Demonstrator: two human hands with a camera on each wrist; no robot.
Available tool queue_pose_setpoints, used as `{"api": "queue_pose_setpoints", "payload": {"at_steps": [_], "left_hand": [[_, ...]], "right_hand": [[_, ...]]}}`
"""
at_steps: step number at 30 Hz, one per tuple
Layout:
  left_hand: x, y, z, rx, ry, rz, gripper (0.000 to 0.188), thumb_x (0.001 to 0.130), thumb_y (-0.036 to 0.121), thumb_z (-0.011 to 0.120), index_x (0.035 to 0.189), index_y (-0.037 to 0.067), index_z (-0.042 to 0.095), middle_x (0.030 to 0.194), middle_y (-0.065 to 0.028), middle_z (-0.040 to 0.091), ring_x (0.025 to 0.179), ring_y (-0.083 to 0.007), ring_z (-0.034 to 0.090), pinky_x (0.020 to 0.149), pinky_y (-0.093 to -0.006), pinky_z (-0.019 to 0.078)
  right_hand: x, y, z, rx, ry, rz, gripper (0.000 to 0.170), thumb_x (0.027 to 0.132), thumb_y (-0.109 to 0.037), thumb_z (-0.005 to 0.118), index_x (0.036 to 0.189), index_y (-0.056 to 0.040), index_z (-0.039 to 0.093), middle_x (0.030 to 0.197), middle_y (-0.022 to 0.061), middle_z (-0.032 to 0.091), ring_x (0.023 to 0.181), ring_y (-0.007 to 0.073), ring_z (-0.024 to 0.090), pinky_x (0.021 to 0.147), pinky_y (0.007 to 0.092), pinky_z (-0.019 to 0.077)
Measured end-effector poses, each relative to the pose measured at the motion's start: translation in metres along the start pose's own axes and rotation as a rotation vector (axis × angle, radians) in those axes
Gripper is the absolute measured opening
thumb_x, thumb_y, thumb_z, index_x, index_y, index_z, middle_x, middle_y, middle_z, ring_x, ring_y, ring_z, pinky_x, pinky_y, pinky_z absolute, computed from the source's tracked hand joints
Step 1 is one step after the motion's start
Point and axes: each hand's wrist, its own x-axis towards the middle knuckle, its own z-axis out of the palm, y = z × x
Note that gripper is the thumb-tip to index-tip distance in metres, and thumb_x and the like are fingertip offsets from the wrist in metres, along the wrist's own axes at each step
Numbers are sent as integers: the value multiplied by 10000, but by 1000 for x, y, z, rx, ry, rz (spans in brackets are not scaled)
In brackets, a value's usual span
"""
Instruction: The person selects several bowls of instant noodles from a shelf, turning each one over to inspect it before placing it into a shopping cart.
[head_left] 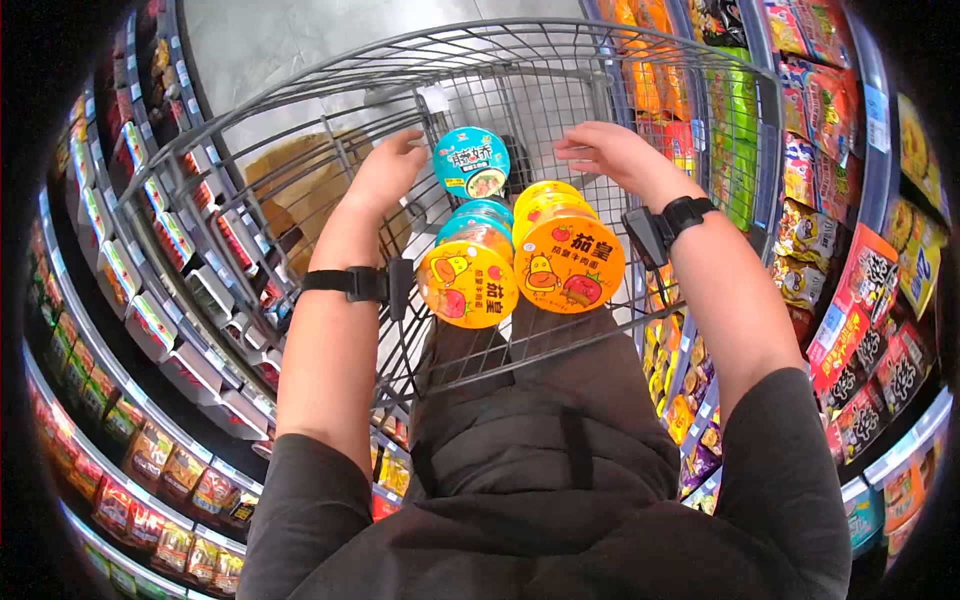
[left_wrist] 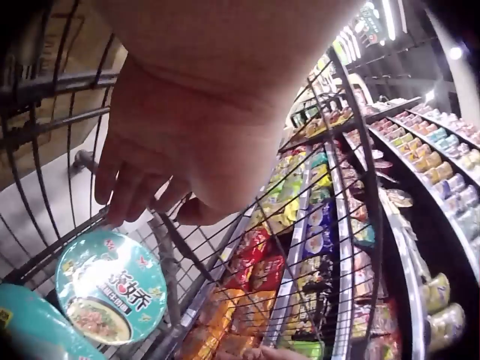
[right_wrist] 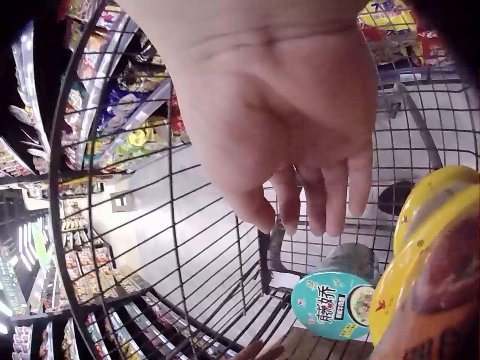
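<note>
Both hands are inside a wire shopping cart point(head_left: 480, 45), holding nothing. My left hand point(head_left: 388, 168) hovers left of a teal-lidded instant noodle cup point(head_left: 472, 150), its fingers relaxed in the left wrist view. To the right of that cup is my right hand point(head_left: 618, 155), fingers extended and apart from it. Nearer my body lie two rows of noodle cups. The right row ends in an orange lid point(head_left: 572, 265), with yellow rims point(head_left: 540, 195) behind. In the left row, an orange-lidded cup point(head_left: 466, 284) has teal rims point(head_left: 478, 215) behind it.
Shelves with bagged noodles point(head_left: 820, 110) run along the right, close to the cart's side. More stocked shelves point(head_left: 150, 450) curve along the left. A brown cardboard box point(head_left: 300, 190) shows beyond the cart's left wires. Grey floor point(head_left: 270, 40) lies ahead.
</note>
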Motion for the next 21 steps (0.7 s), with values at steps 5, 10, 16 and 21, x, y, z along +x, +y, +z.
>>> {"api": "queue_pose_setpoints", "payload": {"at_steps": [5, 10, 16, 21], "left_hand": [[-66, 33, -30, 53, 38, 120, 526, 965, 156, 568, 1464, -4, 526, 1312, -192, 689, 1178, -248, 658, 1044, -338, 479], [-165, 48, -55, 70, 114, 267, 465, 1012, 146, 592, 1448, -5, 533, 1304, -161, 688, 1217, -225, 637, 1057, -338, 485], [-304, 31, -78, -27, 219, 379, 428, 1009, 114, 605, 1421, 4, 561, 1306, -179, 684, 1166, -262, 678, 1006, -369, 527], [-392, -15, -90, -17, 251, 359, 452, 1009, 127, 613, 1441, 17, 538, 1296, -173, 689, 1123, -270, 687, 977, -380, 533]], "right_hand": [[-53, 0, 5, 254, 47, -203, 174, 1009, -182, 680, 1116, -47, 653, 1166, 114, 707, 1139, 238, 673, 979, 378, 534], [-130, 4, 27, 427, 100, -329, 193, 1000, -230, 713, 1084, -73, 640, 984, 59, 689, 954, 203, 671, 880, 355, 554], [-218, 44, 55, 510, -28, -505, 114, 1020, -209, 680, 1040, -109, 629, 917, 13, 672, 869, 175, 665, 798, 336, 562], [-258, 125, 75, 542, 80, -428, 97, 1023, -214, 674, 1019, -131, 624, 882, 13, 660, 815, 167, 647, 742, 333, 556]]}}
